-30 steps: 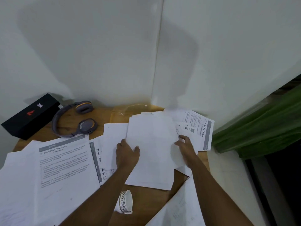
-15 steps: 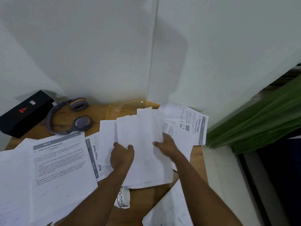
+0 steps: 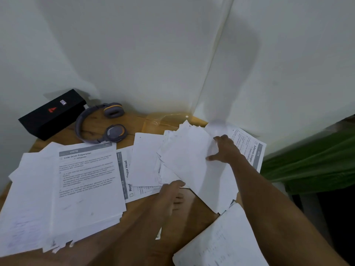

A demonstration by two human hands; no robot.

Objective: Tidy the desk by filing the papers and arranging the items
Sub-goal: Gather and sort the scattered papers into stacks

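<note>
While left hand (image 3: 172, 192) pinches it, right hand (image 3: 225, 148) flat on top, the paper stack (image 3: 188, 156) slants far-left to near-right.

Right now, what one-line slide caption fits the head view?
Left hand grips a loose paper stack, right hand rests on it; headphones and a black box lie left on the desk.

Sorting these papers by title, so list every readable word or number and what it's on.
"2676", "Cold Drink Preparation": left sheet.
"Rep", "azor Head", "2708": half-covered middle sheet.
"Julienne Ginger": right sheet.
Body text, black box label: too blurred.
</note>
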